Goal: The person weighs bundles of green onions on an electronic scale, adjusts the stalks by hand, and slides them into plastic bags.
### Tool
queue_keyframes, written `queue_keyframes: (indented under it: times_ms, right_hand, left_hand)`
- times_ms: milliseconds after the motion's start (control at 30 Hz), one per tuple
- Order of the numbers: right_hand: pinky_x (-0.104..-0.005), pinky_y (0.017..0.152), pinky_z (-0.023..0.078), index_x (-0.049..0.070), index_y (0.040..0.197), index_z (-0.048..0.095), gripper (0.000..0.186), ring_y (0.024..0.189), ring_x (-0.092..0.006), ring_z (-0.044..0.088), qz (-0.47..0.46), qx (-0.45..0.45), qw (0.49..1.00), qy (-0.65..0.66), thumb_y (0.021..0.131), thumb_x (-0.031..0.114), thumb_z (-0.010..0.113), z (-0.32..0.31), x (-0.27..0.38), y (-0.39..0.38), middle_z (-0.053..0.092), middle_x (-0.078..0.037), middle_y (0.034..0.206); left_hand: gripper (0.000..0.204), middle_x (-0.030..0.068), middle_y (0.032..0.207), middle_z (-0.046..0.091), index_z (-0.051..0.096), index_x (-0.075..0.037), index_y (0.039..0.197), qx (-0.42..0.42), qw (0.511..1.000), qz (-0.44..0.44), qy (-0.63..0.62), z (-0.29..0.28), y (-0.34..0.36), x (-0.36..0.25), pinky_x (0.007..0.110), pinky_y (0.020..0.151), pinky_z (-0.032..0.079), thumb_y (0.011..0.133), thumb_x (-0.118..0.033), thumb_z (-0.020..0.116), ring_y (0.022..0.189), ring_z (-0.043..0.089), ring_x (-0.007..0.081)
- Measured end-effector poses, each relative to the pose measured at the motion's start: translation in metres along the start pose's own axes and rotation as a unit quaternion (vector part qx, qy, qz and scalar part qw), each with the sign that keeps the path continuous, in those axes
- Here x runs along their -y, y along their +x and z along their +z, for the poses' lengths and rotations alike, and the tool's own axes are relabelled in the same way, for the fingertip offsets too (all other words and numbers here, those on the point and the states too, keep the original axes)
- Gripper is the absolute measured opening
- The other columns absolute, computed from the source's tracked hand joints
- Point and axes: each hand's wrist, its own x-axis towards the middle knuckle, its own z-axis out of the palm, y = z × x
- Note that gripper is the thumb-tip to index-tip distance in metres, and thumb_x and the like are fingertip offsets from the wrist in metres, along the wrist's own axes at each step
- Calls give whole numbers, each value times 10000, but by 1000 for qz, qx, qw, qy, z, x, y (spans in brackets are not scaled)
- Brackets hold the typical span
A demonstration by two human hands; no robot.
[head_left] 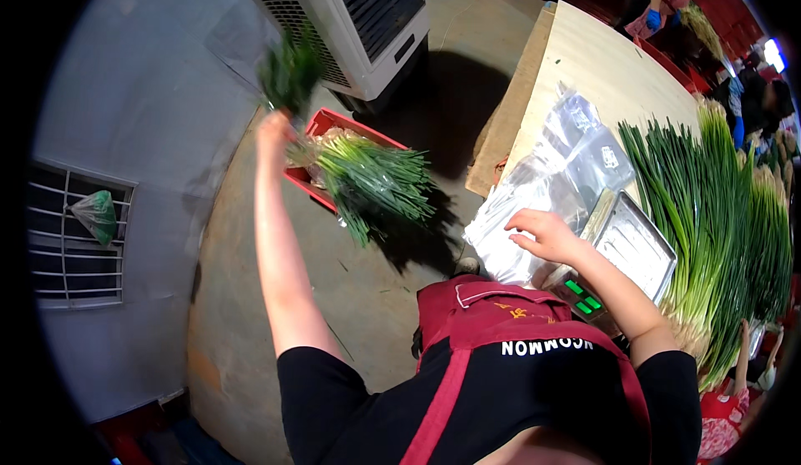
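Observation:
My left hand point(275, 135) is closed on a bunch of scallions point(289, 73), its dark green tops pointing away from me and blurred by motion. It is held out at the far left, over the end of a red crate point(367, 129). More scallions point(375, 177), some in clear wrap, lie in that crate, their tops hanging over its edge. My right hand point(542, 236) hovers over or rests on clear plastic bags point(555, 177) at the table's left edge, fingers apart and slightly bent, with nothing seen in them. Beside it stands a scale point(630, 244) with a metal tray and lit green display.
Long loose scallions point(692, 223) cover the right part of the pale table point(596, 52). A grey air cooler point(359, 31) stands beyond the crate. At left is a wall with a barred window point(79, 236). Other people point(659, 6) work at the far right, near red crates.

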Motion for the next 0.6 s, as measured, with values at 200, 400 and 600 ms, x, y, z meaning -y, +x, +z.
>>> queue_keyframes:
  times_ms: [200,400,600]
  right_hand:
    - [-360,696,468,69,912,595,178,804,-278,576,43,20,999,-1,810,208,551,10,-9,-14,579,-91,845]
    - [-377,701,462,82,939,597,205,812,-287,574,60,50,997,-13,812,230,534,24,-19,-20,580,-97,851]
    - [-362,715,466,85,970,603,229,840,-281,581,107,24,994,30,826,248,530,13,-26,-38,595,-92,898]
  left_hand:
    - [430,128,1036,609,558,-18,1100,405,839,-239,273,82,-206,172,351,729,475,792,-317,577,813,593,234]
    - [402,167,1010,611,550,-13,1099,418,827,-250,279,154,-243,144,342,775,468,805,-286,577,880,601,274]
    - [306,130,937,634,555,-14,1067,313,916,-172,181,214,-206,83,297,764,461,833,-209,574,859,604,208]
